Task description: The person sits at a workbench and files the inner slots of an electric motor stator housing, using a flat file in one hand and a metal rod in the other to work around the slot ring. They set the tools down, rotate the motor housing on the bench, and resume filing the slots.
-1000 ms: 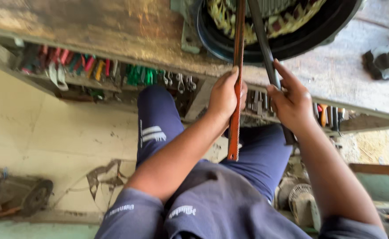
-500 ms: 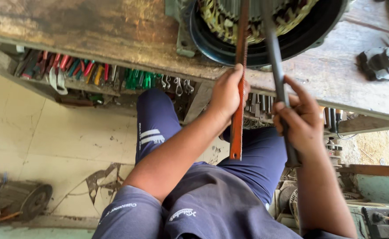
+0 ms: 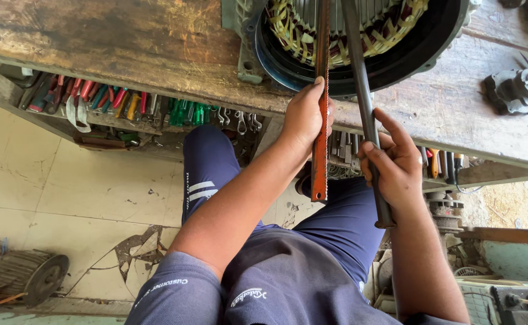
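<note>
Both forearms reach forward and up from the seated body, bare below dark blue sleeves, toward the edge of the worn wooden table (image 3: pixel 125 42). The left arm runs diagonally from the lower left, its wrist nearly straight; the left hand (image 3: pixel 305 117) is wrapped around a long, thin, rust-orange toothed metal blade (image 3: pixel 320 150), thumb lying along the blade's side and fingers curled behind it. The blade stands almost upright: its lower end hangs free below the hand over the lap, and its upper part passes into the open round motor housing with yellow-laced copper windings (image 3: pixel 360 36) that lies on the table.

The right arm comes up from the lower right with the elbow bent. The right hand (image 3: pixel 396 165) is closed around a dark grey round steel rod (image 3: pixel 366 114), index finger stretched up along it, the other fingers folded round. The rod leans slightly, just beside the blade, its top entering the same housing and its lower end sticking out beneath the hand.

Under the table a shelf holds a row of red- and green-handled tools (image 3: pixel 113 102)
</note>
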